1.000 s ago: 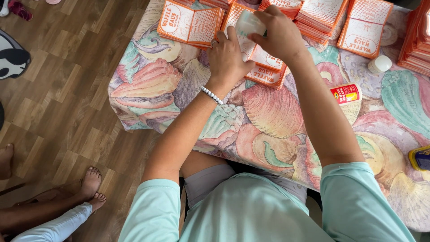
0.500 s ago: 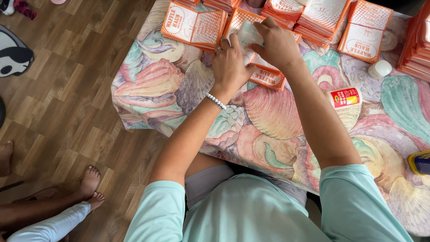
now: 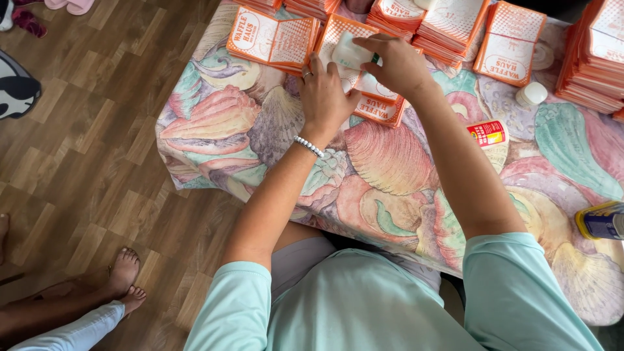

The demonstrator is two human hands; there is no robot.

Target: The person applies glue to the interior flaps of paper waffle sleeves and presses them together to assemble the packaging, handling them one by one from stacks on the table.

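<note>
White pad (image 3: 351, 53) pinched in right hand (image 3: 398, 64) fingers; orange-white card (image 3: 365, 91) pressed flat under left hand (image 3: 323, 97), fingers spread.

Both hands (image 3: 361, 81) press an orange carton (image 3: 364, 78).

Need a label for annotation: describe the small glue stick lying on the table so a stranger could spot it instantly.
Start at the table covered with a pastel seashell-print cloth. Look just past the person's right forearm, below the stacks of orange-and-white paper sleeves. There the glue stick lies on its side: a short red and yellow tube, unlike the white cap just beyond it and the larger blue and yellow can at the table's right edge.
</note>
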